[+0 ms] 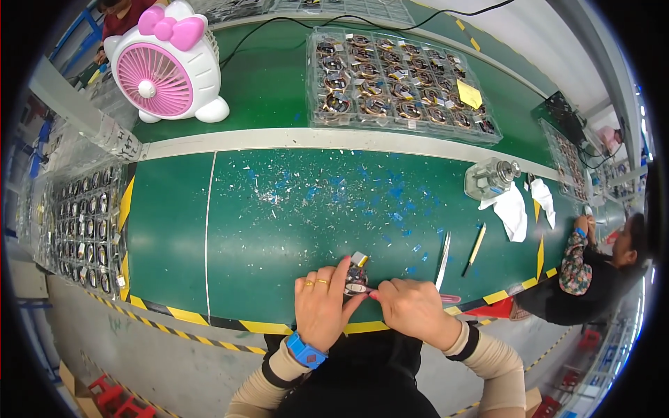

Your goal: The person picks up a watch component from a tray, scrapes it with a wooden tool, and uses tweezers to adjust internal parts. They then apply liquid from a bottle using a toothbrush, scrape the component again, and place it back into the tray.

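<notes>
My left hand (322, 301) grips a small round dark electronic part (356, 277), held just above the near edge of the green bench. A short flat cable with a white and yellow end (359, 258) sticks up from the part. Against the part's lower right side, my right hand (414, 306) pinches a thin tool; its kind is mostly hidden by the fingers. A pinkish handle end (451, 299) shows beyond the right hand, and I cannot tell if it belongs to that tool. Metal tweezers (443, 260) lie right of the right hand.
White and blue scraps (327, 188) litter the bench (171, 237). On the right are a thin pen-like tool (475, 249), a glass bottle (490, 180) and white cloths (512, 212). Trays of round parts (404, 80) stand behind and left (83, 230). A pink-white fan (164, 70) stands back left; another person (599, 272) sits right.
</notes>
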Demonstrator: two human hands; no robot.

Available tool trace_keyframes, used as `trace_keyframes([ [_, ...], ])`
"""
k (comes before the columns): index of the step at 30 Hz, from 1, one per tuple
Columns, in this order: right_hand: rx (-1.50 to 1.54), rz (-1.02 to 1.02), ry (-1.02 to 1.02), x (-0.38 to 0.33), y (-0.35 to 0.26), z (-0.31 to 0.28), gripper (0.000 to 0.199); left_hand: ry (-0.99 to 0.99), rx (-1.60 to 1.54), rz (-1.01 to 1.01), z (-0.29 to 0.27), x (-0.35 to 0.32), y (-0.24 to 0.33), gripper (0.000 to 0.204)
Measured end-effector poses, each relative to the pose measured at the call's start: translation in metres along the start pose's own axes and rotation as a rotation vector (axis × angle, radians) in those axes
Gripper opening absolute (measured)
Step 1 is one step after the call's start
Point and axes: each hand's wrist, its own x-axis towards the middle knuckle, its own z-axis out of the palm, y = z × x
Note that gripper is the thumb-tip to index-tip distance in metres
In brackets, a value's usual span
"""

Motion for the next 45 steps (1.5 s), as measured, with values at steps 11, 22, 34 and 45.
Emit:
trace_keyframes([
  [11, -0.03, -0.025, 0.002, 0.016, 0.021, -0.01, 0.035, 0.003, -0.026, 0.019, 0.001, -0.001, -0.002, 0.054],
  [22, -0.009, -0.058, -0.067, 0.008, 0.007, -0.008, 0.035, 0.014, -0.012, 0.006, 0.004, -0.004, -0.002, 0.057],
  [34, 0.011, -0.069, 0.006, 0.007, 0.02, -0.002, 0.032, 0.023, 0.038, -0.036, 0.014, -0.012, -0.003, 0.062],
  [45, 0.036, -0.053, -0.018, -0.003, 0.015, 0.007, 0.035, 0.091, 0.047, 0.047, 0.022, -0.013, -0.013, 0.062],
])
